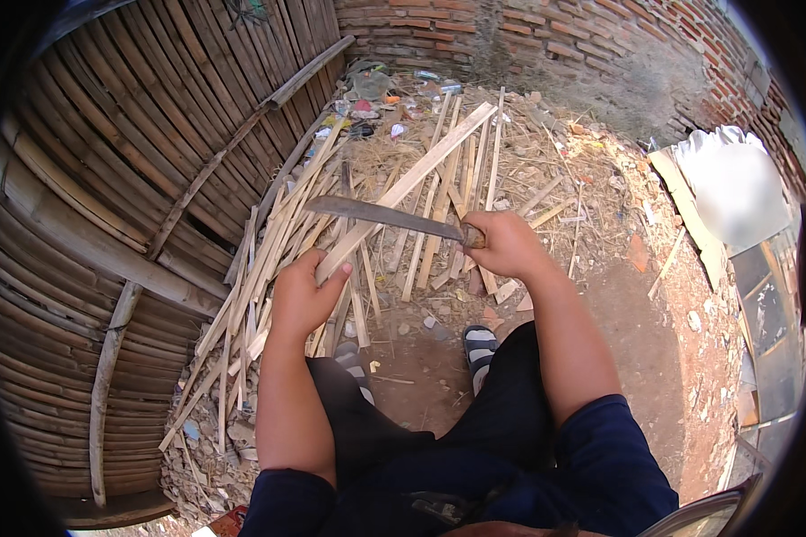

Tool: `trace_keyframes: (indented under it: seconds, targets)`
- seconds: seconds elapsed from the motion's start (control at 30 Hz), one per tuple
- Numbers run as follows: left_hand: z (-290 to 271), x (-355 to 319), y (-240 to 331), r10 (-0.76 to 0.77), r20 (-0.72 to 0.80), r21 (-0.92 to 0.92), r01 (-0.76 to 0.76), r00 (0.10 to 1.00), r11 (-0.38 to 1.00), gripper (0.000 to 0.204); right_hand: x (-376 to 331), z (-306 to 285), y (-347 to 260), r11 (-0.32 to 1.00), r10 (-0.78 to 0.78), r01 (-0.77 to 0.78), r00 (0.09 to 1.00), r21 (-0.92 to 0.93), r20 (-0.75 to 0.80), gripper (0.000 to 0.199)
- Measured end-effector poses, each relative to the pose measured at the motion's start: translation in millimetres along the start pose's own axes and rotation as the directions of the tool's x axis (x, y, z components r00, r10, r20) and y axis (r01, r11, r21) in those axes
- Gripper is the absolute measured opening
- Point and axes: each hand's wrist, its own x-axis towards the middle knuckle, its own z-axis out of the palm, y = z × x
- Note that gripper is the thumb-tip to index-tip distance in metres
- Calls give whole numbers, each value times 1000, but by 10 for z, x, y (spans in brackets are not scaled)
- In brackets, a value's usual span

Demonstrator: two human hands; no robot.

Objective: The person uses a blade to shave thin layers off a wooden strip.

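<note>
My left hand (306, 295) is closed round the near end of a long pale wooden strip (421, 171), probably bamboo. The strip slants up and away to the right, its far end over the debris. In my right hand (508, 243) is the wooden handle of a machete (383, 215). Its dark, worn blade points left and crosses over the strip just beyond my left hand. Whether the edge touches the strip I cannot tell. Under and beyond both hands, many loose strips (278, 228) lie in a pile on the ground.
A slatted bamboo wall (175, 116) rises close on the left, and a brick wall (591, 45) stands at the back. Rubbish (367, 85) and wood chips cover the far ground. At right lie a white sack (739, 183), a board (690, 215) and dark panels (768, 313).
</note>
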Motion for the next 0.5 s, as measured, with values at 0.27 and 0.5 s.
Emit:
trace_keyframes:
  seconds: [0.27,0.5]
  targets:
    - [-58,30,98,-65,86,72,59,994,996,38,-64,-64,491,954,292,-271,936,125,-197,36]
    - [38,25,28,10,37,71,-12,999,997,44,-31,159,-57,994,-59,68,992,-81,110,27]
